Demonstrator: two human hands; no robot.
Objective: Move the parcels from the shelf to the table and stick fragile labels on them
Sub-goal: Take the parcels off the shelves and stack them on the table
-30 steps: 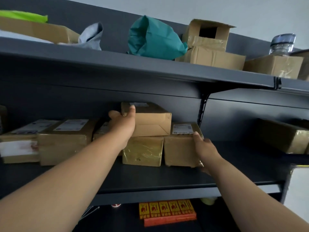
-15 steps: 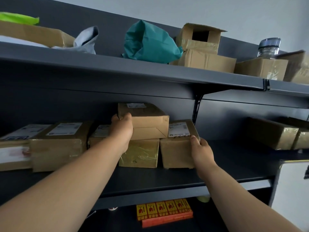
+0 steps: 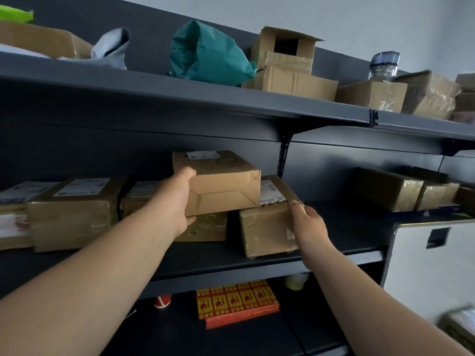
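On the dark middle shelf [image 3: 257, 260] a brown cardboard parcel [image 3: 226, 183] lies stacked on a tape-wrapped parcel [image 3: 208, 227]. My left hand [image 3: 177, 199] grips the stacked parcel's left end, thumb on top and fingers underneath. Right of it stands a second cardboard parcel [image 3: 267, 227] with a white address label, pulled to the shelf's front edge and slightly turned. My right hand [image 3: 308, 224] holds its right side, fingers curled over the top edge. A strip of red and yellow fragile labels [image 3: 236, 301] lies on the surface below the shelf.
More taped parcels [image 3: 72, 211] fill the shelf's left part and two [image 3: 401, 191] sit at its right. The top shelf carries boxes [image 3: 290, 73], a teal bag [image 3: 208, 55] and a jar [image 3: 383, 65]. A white cabinet [image 3: 431, 265] stands at right.
My left hand moved from the top of the stacked parcel to gripping its left end. My right hand dragged the right parcel forward to the shelf edge. The camera view shifted right.
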